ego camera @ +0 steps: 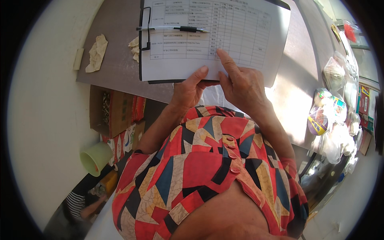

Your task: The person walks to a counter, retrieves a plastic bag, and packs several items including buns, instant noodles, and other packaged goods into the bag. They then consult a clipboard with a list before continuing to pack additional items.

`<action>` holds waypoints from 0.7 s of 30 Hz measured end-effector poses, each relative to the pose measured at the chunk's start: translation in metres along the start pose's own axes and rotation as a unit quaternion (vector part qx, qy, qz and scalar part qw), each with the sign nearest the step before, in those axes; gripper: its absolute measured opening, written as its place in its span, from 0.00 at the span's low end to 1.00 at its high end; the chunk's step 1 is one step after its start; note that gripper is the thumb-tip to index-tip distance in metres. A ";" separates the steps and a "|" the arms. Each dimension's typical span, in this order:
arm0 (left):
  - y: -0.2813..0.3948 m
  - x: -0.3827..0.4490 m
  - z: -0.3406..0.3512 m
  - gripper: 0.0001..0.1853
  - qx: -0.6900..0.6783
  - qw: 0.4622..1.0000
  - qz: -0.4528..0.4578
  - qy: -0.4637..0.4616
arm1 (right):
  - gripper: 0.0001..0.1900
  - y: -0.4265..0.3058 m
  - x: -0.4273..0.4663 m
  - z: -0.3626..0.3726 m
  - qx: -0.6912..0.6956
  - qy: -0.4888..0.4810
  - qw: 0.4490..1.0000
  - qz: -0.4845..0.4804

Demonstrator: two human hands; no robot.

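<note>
A black clipboard (290,13) carries a sheet of paper (174,69) printed with a table, which bears writing. My left hand (190,91) grips the board's near edge, its thumb on top of the paper and its fingers partly hidden beneath. My right hand (244,85) holds nothing; its extended index finger rests on or just over a lower row of the table. Across the sheet lies a clear ballpoint pen (172,28) with a black grip, its cap end at the wire clip (149,27) on the board's left side.
Crumpled paper (97,54) lies on the brown table (120,72). Below its left side are an open cardboard box (120,114) and a pale green bin (96,159). Plastic bags (325,120) crowd the right side. Another person's striped sleeve (75,205) shows at lower left.
</note>
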State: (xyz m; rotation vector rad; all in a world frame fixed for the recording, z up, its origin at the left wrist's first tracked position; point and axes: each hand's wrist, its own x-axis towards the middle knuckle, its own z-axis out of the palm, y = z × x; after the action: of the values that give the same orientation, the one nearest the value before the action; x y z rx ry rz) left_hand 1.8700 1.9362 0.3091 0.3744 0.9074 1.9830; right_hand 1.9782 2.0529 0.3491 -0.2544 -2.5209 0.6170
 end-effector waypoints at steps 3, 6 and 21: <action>-0.001 0.001 0.000 0.22 -0.003 1.000 0.004 -0.002 | 0.24 0.001 0.001 0.001 -0.010 -0.005 1.000 0.003; -0.002 0.001 -0.003 0.22 -0.007 1.000 0.001 -0.004 | 0.24 0.001 0.001 0.000 -0.015 -0.015 1.000 0.011; -0.001 0.007 0.003 0.24 0.008 1.000 -0.005 -0.015 | 0.21 0.016 0.009 -0.022 0.049 0.036 0.995 0.073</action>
State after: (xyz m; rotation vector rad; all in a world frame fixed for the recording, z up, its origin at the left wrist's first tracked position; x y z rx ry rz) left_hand 1.8680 1.9434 0.3099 0.4079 0.9049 1.9574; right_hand 1.9835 2.0781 0.3622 -0.4211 -2.4105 0.7730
